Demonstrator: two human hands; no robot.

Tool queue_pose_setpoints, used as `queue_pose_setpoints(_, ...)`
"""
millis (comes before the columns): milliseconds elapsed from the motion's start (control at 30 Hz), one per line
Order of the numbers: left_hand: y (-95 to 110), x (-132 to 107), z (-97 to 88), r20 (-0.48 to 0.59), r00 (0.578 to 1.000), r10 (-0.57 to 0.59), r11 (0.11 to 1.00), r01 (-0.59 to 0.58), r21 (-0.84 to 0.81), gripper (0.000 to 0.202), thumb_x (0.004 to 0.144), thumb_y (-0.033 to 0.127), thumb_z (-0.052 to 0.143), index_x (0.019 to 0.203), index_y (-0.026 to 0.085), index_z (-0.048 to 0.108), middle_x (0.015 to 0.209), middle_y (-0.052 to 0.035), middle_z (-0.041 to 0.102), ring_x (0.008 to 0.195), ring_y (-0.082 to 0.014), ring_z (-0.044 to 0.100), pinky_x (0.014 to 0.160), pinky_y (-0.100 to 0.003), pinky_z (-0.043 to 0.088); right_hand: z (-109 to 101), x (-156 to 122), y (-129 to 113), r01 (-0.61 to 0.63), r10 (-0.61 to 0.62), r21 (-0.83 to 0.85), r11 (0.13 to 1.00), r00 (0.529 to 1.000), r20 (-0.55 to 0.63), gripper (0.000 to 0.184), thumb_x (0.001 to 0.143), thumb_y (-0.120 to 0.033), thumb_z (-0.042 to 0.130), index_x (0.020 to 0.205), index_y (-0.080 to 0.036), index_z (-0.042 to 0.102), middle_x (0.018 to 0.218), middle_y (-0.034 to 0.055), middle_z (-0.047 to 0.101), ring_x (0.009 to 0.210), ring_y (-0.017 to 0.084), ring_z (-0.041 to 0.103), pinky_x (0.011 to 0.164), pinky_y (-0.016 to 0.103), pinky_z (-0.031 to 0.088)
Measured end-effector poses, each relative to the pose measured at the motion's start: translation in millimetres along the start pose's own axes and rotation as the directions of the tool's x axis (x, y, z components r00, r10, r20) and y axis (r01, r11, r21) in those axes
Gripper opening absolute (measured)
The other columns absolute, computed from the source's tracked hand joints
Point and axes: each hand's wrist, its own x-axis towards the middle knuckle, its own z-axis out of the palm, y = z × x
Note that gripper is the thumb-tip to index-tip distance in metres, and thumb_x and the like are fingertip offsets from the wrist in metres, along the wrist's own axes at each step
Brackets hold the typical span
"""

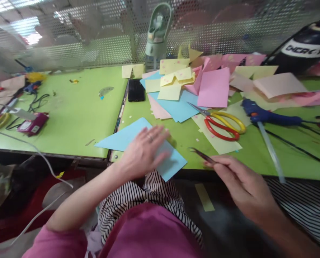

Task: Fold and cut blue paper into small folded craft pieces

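A light blue folded sheet of paper (173,163) lies at the front edge of the green table, one corner overhanging it. Across its middle rests my left hand (141,152), palm down with fingers spread, hiding part of the sheet. To the right, my right hand (243,184) grips dark tweezers (203,156) with a bent tip. The tips point left toward the blue paper and are apart from it. Beyond the tweezers lie scissors (221,125) with one red and one yellow handle, resting partly on pale paper.
Behind are pink paper (214,87) and yellow cutouts (176,77), a black phone (136,90) and a green-lidded bottle (156,46). On the right sits a blue glue gun (273,117) with its cable. Leftward lie a protractor (106,91) and a purple box (33,123) with wires.
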Motion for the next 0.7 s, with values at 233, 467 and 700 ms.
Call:
queue_pose_setpoints(233, 31.4, -31.8, 21.9, -0.007, 0.971, 0.238, 0.971, -0.237, 0.02, 0.048, 0.095, 0.02, 0.047, 0.142, 0.017, 0.042, 0.148, -0.0044, 0.047, 0.137, -0.0236, 0.044, 0.115, -0.046, 0.035, 4.0, -45.3, -6.5, -0.566, 0.511, 0.232, 0.791, 0.82, 0.258, 0.041, 0.092, -0.06, 0.04, 0.082, -0.023, 0.056, 0.05, -0.0056, 0.039, 0.047, 0.012, 0.04, 0.05, 0.028, 0.034)
queue_pose_setpoints(467, 25.5, -21.4, 18.5, -0.115, 0.968, 0.225, 0.968, -0.235, -0.086, 0.041, 0.092, 0.013, 0.043, 0.133, 0.01, 0.052, 0.133, -0.007, 0.062, 0.124, -0.0234, 0.058, 0.106, -0.045, 0.049, 15.2, -58.4, -1.9, -0.698, 0.541, 0.478, 0.534, 0.716, 0.441, 0.04, 0.091, -0.061, 0.043, 0.083, -0.022, 0.054, 0.047, -0.0075, 0.035, 0.048, 0.011, 0.029, 0.052, 0.029, 0.026)
queue_pose_setpoints(700, 34.1, -14.3, 9.3, -0.135, 0.978, 0.161, 0.974, -0.179, -0.138, 0.035, 0.1, 0.026, 0.04, 0.126, 0.009, 0.057, 0.122, -0.0077, 0.069, 0.116, -0.0239, 0.063, 0.102, -0.046, 0.052, 14.8, -49.2, 1.0, -0.724, 0.526, 0.54, 0.43, 0.687, 0.501, 0.038, 0.089, -0.057, 0.047, 0.079, -0.021, 0.054, 0.044, -0.0082, 0.035, 0.042, 0.008, 0.024, 0.047, 0.028, 0.017)
